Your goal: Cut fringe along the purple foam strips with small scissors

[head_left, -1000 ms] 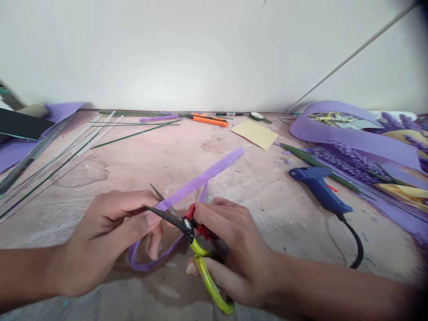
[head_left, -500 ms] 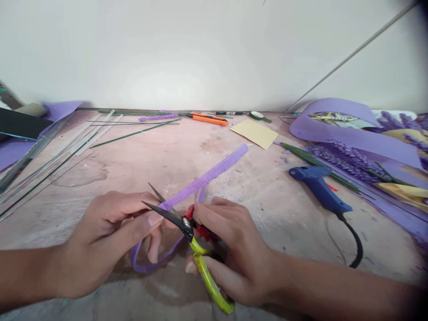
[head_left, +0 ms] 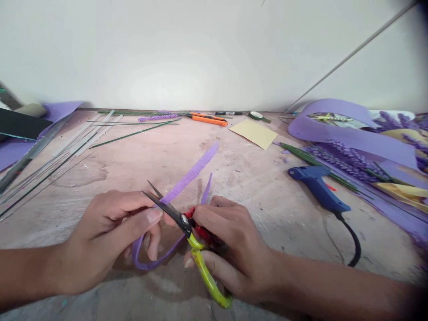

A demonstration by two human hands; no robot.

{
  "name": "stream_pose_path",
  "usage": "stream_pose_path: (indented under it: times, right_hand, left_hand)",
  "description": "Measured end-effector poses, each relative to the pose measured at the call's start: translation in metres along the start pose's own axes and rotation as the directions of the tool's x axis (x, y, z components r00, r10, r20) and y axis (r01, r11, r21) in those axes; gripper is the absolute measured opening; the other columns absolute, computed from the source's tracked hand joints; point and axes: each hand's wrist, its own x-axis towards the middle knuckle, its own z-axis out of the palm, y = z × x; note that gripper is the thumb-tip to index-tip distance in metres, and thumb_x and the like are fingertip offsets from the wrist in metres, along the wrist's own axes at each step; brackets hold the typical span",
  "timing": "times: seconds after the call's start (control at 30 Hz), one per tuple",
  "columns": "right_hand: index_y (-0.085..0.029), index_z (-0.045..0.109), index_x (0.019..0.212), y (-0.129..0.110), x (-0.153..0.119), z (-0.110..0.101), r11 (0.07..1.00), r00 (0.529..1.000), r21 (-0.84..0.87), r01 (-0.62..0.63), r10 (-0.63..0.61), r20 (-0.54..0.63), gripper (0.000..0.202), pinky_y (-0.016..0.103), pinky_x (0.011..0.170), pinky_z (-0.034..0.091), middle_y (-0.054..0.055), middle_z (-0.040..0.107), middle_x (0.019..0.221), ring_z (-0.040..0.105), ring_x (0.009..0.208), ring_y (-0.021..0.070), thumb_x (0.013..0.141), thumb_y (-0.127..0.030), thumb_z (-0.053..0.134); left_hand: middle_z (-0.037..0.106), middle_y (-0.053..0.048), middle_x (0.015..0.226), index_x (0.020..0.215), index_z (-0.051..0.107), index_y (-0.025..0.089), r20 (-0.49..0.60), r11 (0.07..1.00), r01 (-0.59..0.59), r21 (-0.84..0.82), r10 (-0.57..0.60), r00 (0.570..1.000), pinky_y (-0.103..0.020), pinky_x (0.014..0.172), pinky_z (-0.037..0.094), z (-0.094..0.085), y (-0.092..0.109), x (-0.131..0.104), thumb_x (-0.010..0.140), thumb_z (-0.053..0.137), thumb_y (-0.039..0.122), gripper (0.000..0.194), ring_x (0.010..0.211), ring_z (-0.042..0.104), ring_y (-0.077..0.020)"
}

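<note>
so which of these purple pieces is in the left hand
The narrow, fringed purple strip; the wide, smooth purple sheets sit untouched at far left and right.

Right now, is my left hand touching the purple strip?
Touching: the head view shows the left hand pinching the purple strip between its fingertips, close to the scissors.

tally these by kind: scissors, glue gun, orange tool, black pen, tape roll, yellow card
Yellow-handled metal scissors: 1
Blue plastic glue gun: 1
Long orange-and-black tool: 1
Slim black pen: 1
Round green tape roll: 1
Rectangular pale yellow card: 1
Total: 6
</note>
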Motion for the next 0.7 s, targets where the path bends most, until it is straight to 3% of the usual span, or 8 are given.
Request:
stream_pose_path:
  times: [0.13, 0.23, 0.5, 0.6, 0.7]
  right_hand:
    - [-0.023, 0.043, 0.079, -0.001, 0.001, -0.001, 1.000, 1.000, 0.003, 0.012, -0.012, 0.000, 0.037, 0.031, 0.060, 0.029, -0.006, 0.051, 0.064, 0.041, 0.053, 0.0123, 0.103, -0.050, 0.048]
    - [-0.022, 0.045, 0.081, -0.001, 0.001, -0.002, 0.999, 1.000, 0.028, 0.023, -0.023, 0.008, 0.037, 0.030, 0.061, 0.030, -0.006, 0.052, 0.066, 0.043, 0.055, 0.0122, 0.101, -0.052, 0.051]
    - [-0.023, 0.036, 0.073, 0.000, 0.000, -0.002, 0.997, 1.000, 0.068, -0.020, 0.020, 0.008, 0.046, 0.030, 0.058, 0.026, -0.007, 0.043, 0.062, 0.032, 0.054, 0.0118, 0.103, -0.056, 0.048]
    - [-0.022, 0.037, 0.071, -0.001, 0.001, -0.002, 0.997, 0.998, 0.068, -0.040, 0.043, -0.043, 0.045, 0.029, 0.058, 0.027, -0.007, 0.042, 0.059, 0.034, 0.052, 0.0111, 0.101, -0.050, 0.054]
    - [-0.022, 0.040, 0.069, -0.002, 0.001, -0.002, 0.995, 0.995, 0.060, -0.081, 0.085, -0.060, 0.044, 0.028, 0.056, 0.027, -0.006, 0.043, 0.057, 0.036, 0.052, 0.0112, 0.100, -0.048, 0.056]
  left_hand:
    - [0.074, 0.003, 0.057, 0.067, 0.073, 0.025, 0.055, 1.000, -0.007, 0.002, 0.006, 0.998, -0.018, 0.045, 0.043, 0.000, 0.001, -0.001, 0.098, 0.059, 0.030, 0.035, 0.047, 0.060, -0.0111]
    - [0.073, 0.002, 0.058, 0.074, 0.075, 0.025, 0.101, 1.000, 0.008, -0.012, -0.007, 0.995, -0.020, 0.044, 0.042, 0.000, -0.001, 0.000, 0.100, 0.058, 0.034, 0.031, 0.047, 0.060, -0.0120]
    - [0.070, 0.001, 0.062, 0.069, 0.069, 0.022, 0.048, 0.998, 0.049, -0.035, -0.047, 0.998, -0.020, 0.048, 0.045, -0.001, -0.007, -0.004, 0.101, 0.057, 0.044, 0.041, 0.052, 0.057, -0.0118]
    - [0.066, 0.000, 0.057, 0.065, 0.069, 0.019, -0.030, 0.993, 0.099, -0.059, -0.101, 0.994, -0.021, 0.045, 0.043, -0.002, -0.005, 0.002, 0.100, 0.055, 0.049, 0.049, 0.048, 0.054, -0.0119]
    - [0.061, 0.001, 0.049, 0.062, 0.067, 0.018, -0.246, 0.985, 0.102, -0.136, -0.133, 0.960, -0.019, 0.037, 0.036, -0.005, -0.003, 0.016, 0.096, 0.061, 0.047, 0.046, 0.039, 0.048, -0.0095]
